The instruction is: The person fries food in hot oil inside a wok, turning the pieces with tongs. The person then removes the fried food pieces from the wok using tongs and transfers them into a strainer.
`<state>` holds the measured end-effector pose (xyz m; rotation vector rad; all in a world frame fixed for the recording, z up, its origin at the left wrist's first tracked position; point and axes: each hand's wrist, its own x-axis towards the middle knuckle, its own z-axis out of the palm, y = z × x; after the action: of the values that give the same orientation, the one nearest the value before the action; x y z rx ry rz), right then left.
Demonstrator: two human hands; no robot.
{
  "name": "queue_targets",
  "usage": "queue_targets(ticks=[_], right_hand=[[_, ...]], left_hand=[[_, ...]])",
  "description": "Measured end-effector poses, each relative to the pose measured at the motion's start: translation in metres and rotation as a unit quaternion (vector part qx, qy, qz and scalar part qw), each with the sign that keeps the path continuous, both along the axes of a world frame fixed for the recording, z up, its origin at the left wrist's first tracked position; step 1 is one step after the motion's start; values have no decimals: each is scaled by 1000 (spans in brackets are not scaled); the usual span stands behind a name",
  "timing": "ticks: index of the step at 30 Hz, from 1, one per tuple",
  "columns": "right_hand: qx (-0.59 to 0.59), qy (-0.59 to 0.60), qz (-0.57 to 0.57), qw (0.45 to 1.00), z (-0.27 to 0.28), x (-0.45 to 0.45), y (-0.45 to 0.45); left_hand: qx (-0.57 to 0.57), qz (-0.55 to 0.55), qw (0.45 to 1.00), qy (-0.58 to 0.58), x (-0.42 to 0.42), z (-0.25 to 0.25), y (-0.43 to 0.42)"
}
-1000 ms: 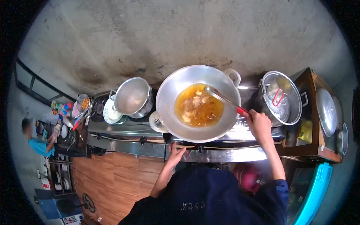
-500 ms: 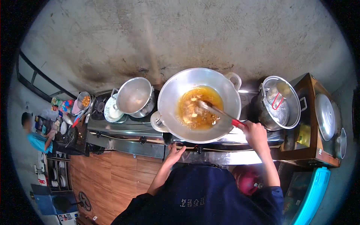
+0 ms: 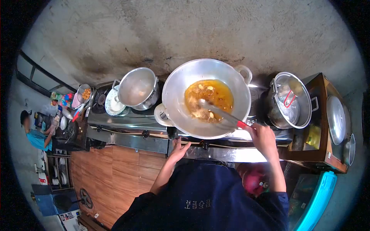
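My right hand [image 3: 265,141] is wrapped round the red handle of a metal utensil [image 3: 221,112], whose head dips into brown oil [image 3: 214,96] with pieces of food. The oil fills the bottom of a large silver wok [image 3: 185,71] on the stove. My left hand [image 3: 178,149] rests at the stove's front edge [image 3: 156,141], below the wok's left handle, with fingers apart and nothing held.
Left of the wok stand a silver pot [image 3: 138,88] and a white plate [image 3: 115,104]. On the right, a deep pot [image 3: 285,115] holds a red-handled strainer [image 3: 289,99], beside a wooden cabinet [image 3: 325,154]. A person [image 3: 36,134] stands at the far left.
The utensil's head has moved left and toward me through the oil, and the food pieces have shifted. My left hand has stayed at the stove's edge. The view has shifted slightly.
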<state>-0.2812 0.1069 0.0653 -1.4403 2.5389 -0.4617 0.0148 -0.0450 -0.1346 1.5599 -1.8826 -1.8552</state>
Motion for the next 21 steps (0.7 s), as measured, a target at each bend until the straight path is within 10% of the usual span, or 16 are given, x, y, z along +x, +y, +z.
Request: queue_targets(ticks=[21], right_hand=[[28,24,-60,997,26,5,23]], left_hand=[[21,69,993,96,5,4,1]])
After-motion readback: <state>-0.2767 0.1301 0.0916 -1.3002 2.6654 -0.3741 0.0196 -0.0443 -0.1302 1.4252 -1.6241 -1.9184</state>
